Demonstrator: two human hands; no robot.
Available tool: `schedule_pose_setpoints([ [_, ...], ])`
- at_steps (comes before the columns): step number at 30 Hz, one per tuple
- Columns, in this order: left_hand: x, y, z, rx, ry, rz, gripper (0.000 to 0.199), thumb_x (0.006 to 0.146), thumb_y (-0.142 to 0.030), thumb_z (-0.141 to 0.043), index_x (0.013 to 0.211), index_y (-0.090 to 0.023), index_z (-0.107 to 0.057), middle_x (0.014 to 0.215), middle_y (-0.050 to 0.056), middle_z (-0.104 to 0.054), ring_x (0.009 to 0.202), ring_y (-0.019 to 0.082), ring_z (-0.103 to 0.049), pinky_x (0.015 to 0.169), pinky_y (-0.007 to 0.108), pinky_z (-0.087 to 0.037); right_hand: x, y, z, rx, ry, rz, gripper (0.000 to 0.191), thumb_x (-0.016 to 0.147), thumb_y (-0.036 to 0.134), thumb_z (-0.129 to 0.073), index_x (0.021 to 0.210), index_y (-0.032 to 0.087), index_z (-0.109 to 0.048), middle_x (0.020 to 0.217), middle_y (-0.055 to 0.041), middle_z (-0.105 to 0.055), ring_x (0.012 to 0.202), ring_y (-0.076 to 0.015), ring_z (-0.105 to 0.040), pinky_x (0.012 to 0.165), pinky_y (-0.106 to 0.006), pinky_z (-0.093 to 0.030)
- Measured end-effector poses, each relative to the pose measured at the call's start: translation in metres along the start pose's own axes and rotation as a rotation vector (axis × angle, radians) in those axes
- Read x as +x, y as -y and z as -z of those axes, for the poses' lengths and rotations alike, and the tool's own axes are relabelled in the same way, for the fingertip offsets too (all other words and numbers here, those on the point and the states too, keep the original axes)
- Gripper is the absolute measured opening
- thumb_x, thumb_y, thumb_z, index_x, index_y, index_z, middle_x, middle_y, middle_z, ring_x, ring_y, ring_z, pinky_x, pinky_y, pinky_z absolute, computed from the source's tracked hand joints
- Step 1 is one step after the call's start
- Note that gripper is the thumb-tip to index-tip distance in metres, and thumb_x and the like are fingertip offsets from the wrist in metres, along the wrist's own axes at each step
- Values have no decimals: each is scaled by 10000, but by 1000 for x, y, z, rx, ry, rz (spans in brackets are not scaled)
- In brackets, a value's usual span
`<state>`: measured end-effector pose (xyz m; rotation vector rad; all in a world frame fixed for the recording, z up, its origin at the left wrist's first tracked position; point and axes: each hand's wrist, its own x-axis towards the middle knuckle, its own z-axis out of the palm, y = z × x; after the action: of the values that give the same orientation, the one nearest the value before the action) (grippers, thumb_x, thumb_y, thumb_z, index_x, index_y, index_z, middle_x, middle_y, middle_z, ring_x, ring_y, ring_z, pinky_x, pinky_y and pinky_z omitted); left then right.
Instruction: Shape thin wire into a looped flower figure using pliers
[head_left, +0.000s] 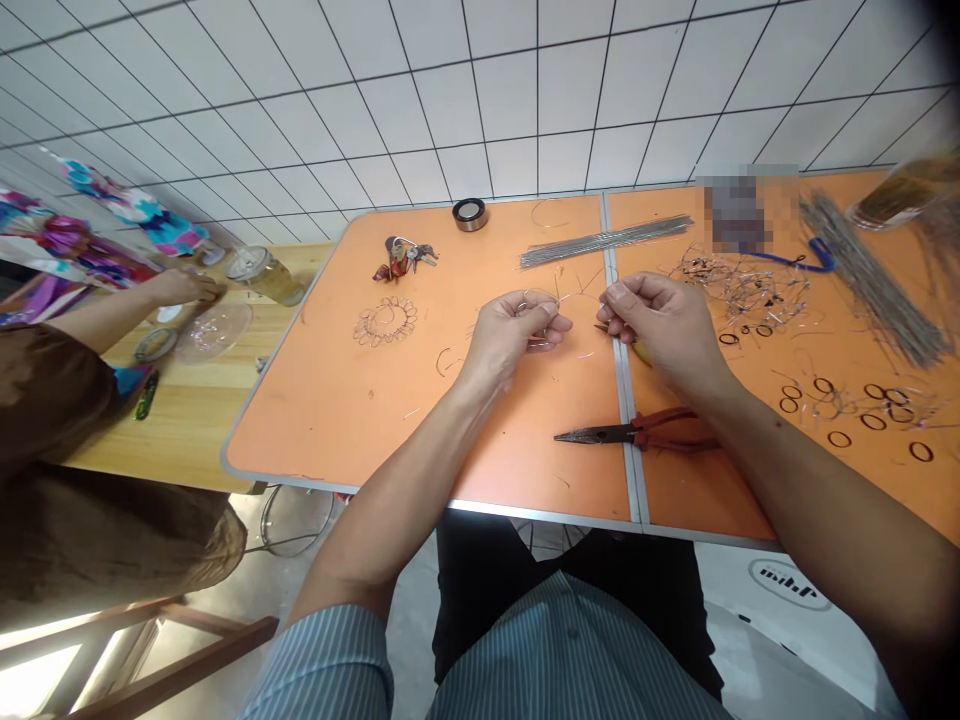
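Between my two hands runs a thin bent wire [576, 295], held above the orange table [337, 400]. My left hand [517, 330] pinches its coiled, looped end. The fingertips of my right hand [652, 315] are closed on the wire's other end. Below my right hand lie needle-nose pliers [664, 430] with red handles, their dark jaws pointing left. A second tool with a yellow handle [641, 350] is mostly hidden under that hand. To the left of my hands rests a flower-shaped wire ring [385, 321] with looped edges.
Straight wires [607, 241] lie behind my hands, with a thicker wire bundle [874, 275] at right. Tangled wire pieces [750, 285] and several dark rings [874, 422] cover the right side. Keys [409, 255] and a tape roll [470, 214] sit at back. Another person's hand [187, 287] is at left.
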<state>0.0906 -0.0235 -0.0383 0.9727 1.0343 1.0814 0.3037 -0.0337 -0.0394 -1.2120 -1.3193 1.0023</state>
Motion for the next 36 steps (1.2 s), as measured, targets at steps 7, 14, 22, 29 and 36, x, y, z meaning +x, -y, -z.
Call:
schedule_pose_setpoints([
  [7, 0, 2, -1, -2, 19, -3, 231, 828, -336, -898, 893, -174, -745, 824, 53, -837, 658, 112, -707, 687, 239, -579, -1, 3, -1, -10, -20, 25, 353, 966, 534, -917, 813, 249, -774, 798, -45, -778, 660, -155, -632, 622, -305, -550],
  [14, 1, 2, -1, -22, 2, 27, 237, 809, -341, -893, 888, -183, -735, 845, 54, -840, 647, 114, -719, 664, 238, -587, 0, 1, -1, -23, 4, 30, 282, 950, 485, -924, 858, 256, -787, 823, -40, -795, 666, -160, -642, 640, -314, -567],
  [22, -3, -4, 0, 73, 68, 47, 350, 780, -368, -974, 1035, -195, -810, 880, 54, -851, 660, 126, -735, 683, 256, -585, -3, 8, 1, -75, 134, 2, 313, 971, 514, -911, 838, 258, -789, 845, -43, -817, 687, -163, -646, 655, -324, -562],
  [29, -4, -5, -1, 67, 70, 1, 185, 855, -318, -888, 844, -178, -767, 748, 21, -779, 576, 91, -664, 590, 220, -504, -1, 4, 4, 21, 214, -25, 356, 950, 589, -928, 878, 259, -813, 898, -43, -825, 722, -160, -649, 654, -316, -550],
  [36, -1, 0, 0, 70, 141, 22, 275, 795, -363, -947, 763, -192, -734, 658, -11, -696, 508, 78, -584, 529, 233, -455, 2, 2, 4, 108, 264, -69, 275, 858, 477, -1000, 937, 270, -836, 857, -12, -787, 676, -146, -601, 611, -312, -527],
])
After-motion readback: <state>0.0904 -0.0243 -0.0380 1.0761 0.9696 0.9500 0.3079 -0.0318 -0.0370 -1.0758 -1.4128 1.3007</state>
